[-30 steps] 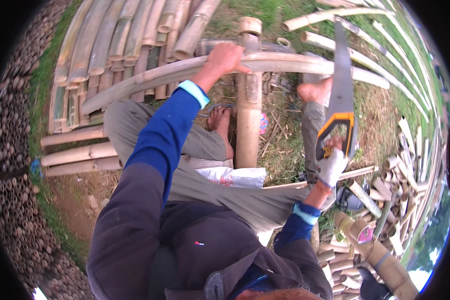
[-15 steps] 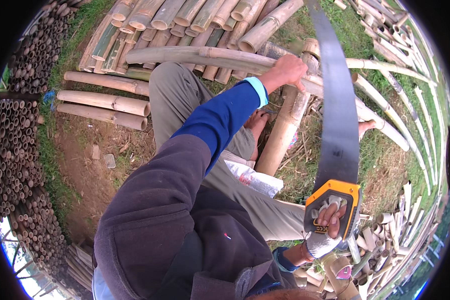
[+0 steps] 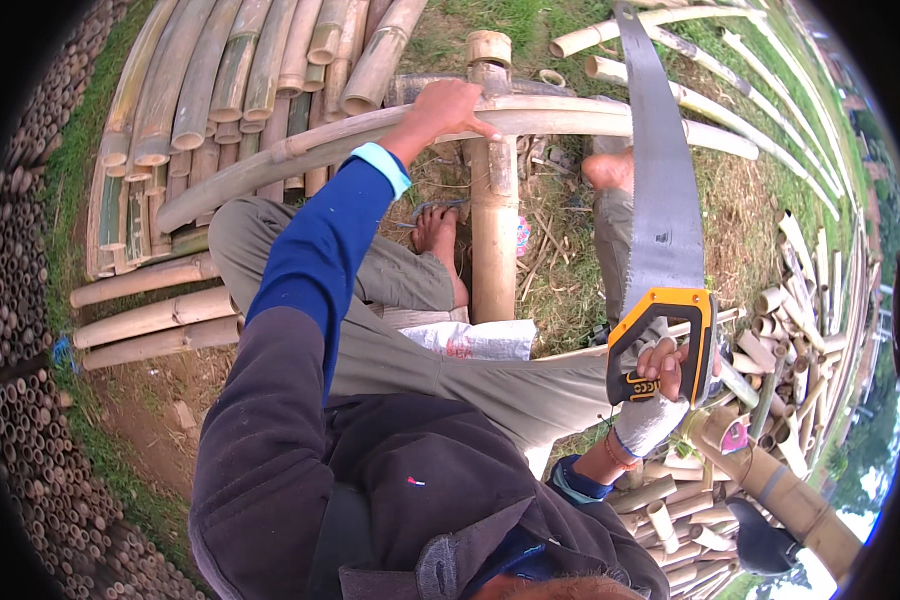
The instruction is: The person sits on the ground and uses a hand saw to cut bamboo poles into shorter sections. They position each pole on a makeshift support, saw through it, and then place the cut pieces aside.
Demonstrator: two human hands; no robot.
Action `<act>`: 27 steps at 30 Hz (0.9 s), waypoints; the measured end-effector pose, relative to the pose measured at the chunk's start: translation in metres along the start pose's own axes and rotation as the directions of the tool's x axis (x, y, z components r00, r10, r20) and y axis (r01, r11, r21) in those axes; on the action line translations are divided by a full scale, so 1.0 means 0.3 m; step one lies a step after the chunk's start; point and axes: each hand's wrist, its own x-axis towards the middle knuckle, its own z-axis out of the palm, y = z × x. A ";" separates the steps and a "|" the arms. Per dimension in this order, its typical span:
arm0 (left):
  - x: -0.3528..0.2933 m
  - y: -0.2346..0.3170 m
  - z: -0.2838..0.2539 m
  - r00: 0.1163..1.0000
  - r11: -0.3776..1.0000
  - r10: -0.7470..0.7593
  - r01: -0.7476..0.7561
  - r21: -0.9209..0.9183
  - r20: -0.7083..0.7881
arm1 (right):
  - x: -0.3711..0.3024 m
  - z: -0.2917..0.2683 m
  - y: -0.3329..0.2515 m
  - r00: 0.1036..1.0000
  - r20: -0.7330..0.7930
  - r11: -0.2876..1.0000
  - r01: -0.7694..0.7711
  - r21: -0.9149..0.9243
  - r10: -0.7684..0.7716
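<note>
My left hand (image 3: 448, 112) is closed over a long bamboo pole (image 3: 560, 117), its thumb lying along the near side. The pole lies crosswise over an upright-looking bamboo support post (image 3: 493, 230) between my legs. In my right hand (image 3: 660, 375), wearing a white glove with bare fingertips, is the orange-and-black handle of a hand saw (image 3: 662, 190). Its long grey blade points away from me and crosses the right part of the pole in view. Whether the teeth touch the pole, I cannot tell.
Stacked bamboo lengths (image 3: 240, 70) lie at the far left, with several single pieces (image 3: 160, 315) nearer. Cut offcuts (image 3: 790, 350) are heaped at the right. A white sack (image 3: 480, 340) lies near my lap. My bare foot (image 3: 610, 168) is close to the blade.
The view has turned, so the stack and pole sit further left in the picture. My left hand stays on the pole, and the saw remains held in my right hand.
</note>
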 end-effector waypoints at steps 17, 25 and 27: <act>-0.089 0.025 0.031 0.990 0.991 -0.026 0.044 0.125 -0.139 | 0.048 -0.039 -0.004 0.923 0.354 0.984 -0.177 0.037 0.153; -0.046 0.010 0.189 0.879 0.993 0.108 -0.069 0.101 -0.464 | -0.010 0.208 -0.191 0.818 0.508 0.963 -0.234 -0.136 0.270; -0.081 0.013 0.135 0.908 0.998 0.041 -0.015 0.064 -0.416 | -0.061 0.287 -0.198 0.784 0.554 0.960 -0.235 -0.153 0.280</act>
